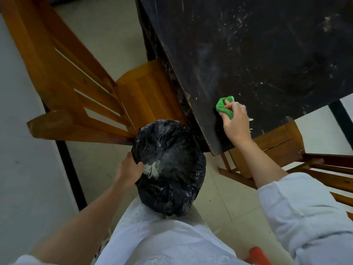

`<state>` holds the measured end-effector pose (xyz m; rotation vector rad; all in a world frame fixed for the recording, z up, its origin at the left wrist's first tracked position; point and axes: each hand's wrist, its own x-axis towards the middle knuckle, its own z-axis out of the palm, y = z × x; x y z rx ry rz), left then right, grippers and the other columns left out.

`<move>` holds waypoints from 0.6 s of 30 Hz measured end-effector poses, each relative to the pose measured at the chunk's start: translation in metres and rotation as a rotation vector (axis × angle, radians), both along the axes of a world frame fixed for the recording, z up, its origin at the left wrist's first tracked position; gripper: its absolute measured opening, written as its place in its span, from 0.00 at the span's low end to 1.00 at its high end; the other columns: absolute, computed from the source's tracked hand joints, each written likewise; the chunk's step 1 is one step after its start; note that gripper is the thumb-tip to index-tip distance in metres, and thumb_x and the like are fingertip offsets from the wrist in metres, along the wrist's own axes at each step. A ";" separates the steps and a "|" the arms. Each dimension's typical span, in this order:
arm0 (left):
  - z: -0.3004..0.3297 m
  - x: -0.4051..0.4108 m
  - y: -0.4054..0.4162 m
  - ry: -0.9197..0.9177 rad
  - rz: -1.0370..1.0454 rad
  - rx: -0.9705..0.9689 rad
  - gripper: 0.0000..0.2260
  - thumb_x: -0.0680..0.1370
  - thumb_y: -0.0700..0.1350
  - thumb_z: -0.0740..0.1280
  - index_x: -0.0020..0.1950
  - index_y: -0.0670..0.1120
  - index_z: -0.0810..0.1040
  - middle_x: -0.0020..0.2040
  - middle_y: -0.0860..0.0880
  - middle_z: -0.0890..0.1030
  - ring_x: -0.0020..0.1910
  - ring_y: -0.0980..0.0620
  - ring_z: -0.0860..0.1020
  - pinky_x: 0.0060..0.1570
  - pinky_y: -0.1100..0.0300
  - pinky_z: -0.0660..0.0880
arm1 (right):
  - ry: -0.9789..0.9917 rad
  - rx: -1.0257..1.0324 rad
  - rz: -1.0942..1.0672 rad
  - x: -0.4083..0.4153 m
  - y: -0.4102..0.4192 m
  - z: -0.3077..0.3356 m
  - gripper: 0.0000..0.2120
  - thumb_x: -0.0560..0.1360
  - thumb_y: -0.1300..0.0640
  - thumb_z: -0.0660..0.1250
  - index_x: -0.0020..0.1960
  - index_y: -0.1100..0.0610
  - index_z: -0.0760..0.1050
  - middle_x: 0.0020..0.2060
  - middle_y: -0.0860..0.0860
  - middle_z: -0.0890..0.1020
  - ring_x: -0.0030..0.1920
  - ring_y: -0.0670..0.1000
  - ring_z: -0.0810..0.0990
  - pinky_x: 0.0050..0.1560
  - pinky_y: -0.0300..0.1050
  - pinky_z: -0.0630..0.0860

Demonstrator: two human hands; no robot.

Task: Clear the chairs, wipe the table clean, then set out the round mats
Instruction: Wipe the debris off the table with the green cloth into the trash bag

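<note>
White sleeve [298,211] and shirt front fill the bottom of the view, with an orange object [257,254] cut off at the lower edge, unidentifiable. Left hand [128,170]: grip curled over the near rim of the bin [170,165], thumb inside the black liner, holding it just below the counter's [267,54] near corner. Right hand [236,124]: grip pinching a green sponge [224,107] against the counter close to its left edge, near that corner. White crumbs [250,119] lie beside the hand and are scattered across the far and right parts of the dark top; some pale residue is already in the liner. Risks: the bin mouth sits below the corner rather than under the edge where the sponge works, so swept crumbs could fall past it onto the floor [215,180] or the left chair [145,96] seat; a fast stroke could scatter them; the liner could slip off the rim under the thumb. Second chair [277,144] sits partly under the counter's near edge. Hidden: the bin's body under the liner, fingertips behind the sponge, the counter's far side. No round mats in view.
</note>
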<state>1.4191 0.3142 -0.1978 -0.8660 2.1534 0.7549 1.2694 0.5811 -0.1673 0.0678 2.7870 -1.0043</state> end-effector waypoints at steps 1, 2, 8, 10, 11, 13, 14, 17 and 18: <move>0.000 -0.001 0.000 -0.003 -0.007 -0.003 0.19 0.79 0.43 0.60 0.69 0.40 0.64 0.54 0.38 0.77 0.52 0.38 0.76 0.44 0.55 0.69 | 0.009 0.018 0.016 -0.006 0.003 0.001 0.08 0.75 0.61 0.65 0.53 0.63 0.71 0.67 0.59 0.69 0.67 0.56 0.66 0.67 0.45 0.63; -0.001 -0.001 0.001 -0.005 -0.013 -0.008 0.19 0.79 0.43 0.60 0.69 0.40 0.64 0.54 0.38 0.77 0.52 0.38 0.76 0.44 0.55 0.69 | 0.004 0.038 0.029 -0.011 0.004 0.002 0.08 0.75 0.61 0.66 0.51 0.63 0.72 0.70 0.58 0.66 0.69 0.56 0.63 0.68 0.46 0.61; 0.002 -0.010 0.002 -0.035 -0.006 -0.009 0.17 0.80 0.43 0.60 0.68 0.40 0.65 0.52 0.39 0.76 0.48 0.41 0.74 0.44 0.56 0.68 | 0.065 0.165 0.060 -0.005 -0.005 -0.005 0.10 0.74 0.58 0.67 0.53 0.61 0.71 0.63 0.56 0.73 0.67 0.57 0.66 0.68 0.54 0.60; 0.002 -0.012 0.003 -0.044 -0.008 -0.018 0.16 0.80 0.43 0.60 0.66 0.40 0.65 0.52 0.39 0.76 0.49 0.40 0.75 0.44 0.56 0.67 | 0.124 0.226 0.072 0.002 -0.006 -0.010 0.09 0.74 0.58 0.66 0.52 0.59 0.71 0.56 0.54 0.75 0.62 0.56 0.69 0.63 0.52 0.64; 0.001 -0.013 0.003 -0.050 -0.007 -0.022 0.16 0.79 0.43 0.60 0.66 0.40 0.66 0.53 0.39 0.77 0.51 0.39 0.75 0.44 0.56 0.67 | 0.152 0.237 0.071 0.003 -0.006 -0.013 0.09 0.74 0.58 0.66 0.52 0.59 0.72 0.56 0.54 0.76 0.60 0.56 0.70 0.61 0.52 0.66; -0.001 -0.016 0.003 -0.068 0.003 -0.022 0.16 0.79 0.43 0.60 0.66 0.40 0.66 0.53 0.39 0.77 0.51 0.39 0.75 0.45 0.56 0.68 | 0.234 0.228 0.022 -0.005 -0.005 -0.016 0.10 0.75 0.58 0.65 0.54 0.61 0.74 0.57 0.56 0.76 0.58 0.57 0.70 0.57 0.50 0.69; -0.004 -0.017 0.003 -0.075 0.013 -0.018 0.16 0.79 0.44 0.60 0.66 0.40 0.66 0.51 0.40 0.76 0.49 0.40 0.75 0.44 0.56 0.68 | 0.275 0.219 -0.033 -0.012 -0.003 -0.018 0.10 0.75 0.58 0.65 0.54 0.63 0.75 0.57 0.57 0.76 0.57 0.58 0.71 0.56 0.48 0.69; -0.008 -0.020 0.004 -0.080 0.040 -0.005 0.17 0.80 0.43 0.60 0.67 0.40 0.66 0.49 0.41 0.75 0.44 0.44 0.73 0.43 0.54 0.69 | 0.316 0.197 -0.274 -0.049 0.004 -0.020 0.14 0.77 0.57 0.62 0.57 0.64 0.75 0.58 0.58 0.75 0.57 0.59 0.70 0.56 0.40 0.63; -0.010 -0.021 0.005 -0.081 0.046 -0.002 0.17 0.80 0.42 0.60 0.67 0.39 0.65 0.51 0.41 0.76 0.45 0.43 0.73 0.44 0.54 0.70 | 0.313 0.186 -0.348 -0.066 0.006 -0.020 0.14 0.77 0.56 0.62 0.59 0.64 0.75 0.58 0.59 0.74 0.58 0.59 0.70 0.56 0.39 0.62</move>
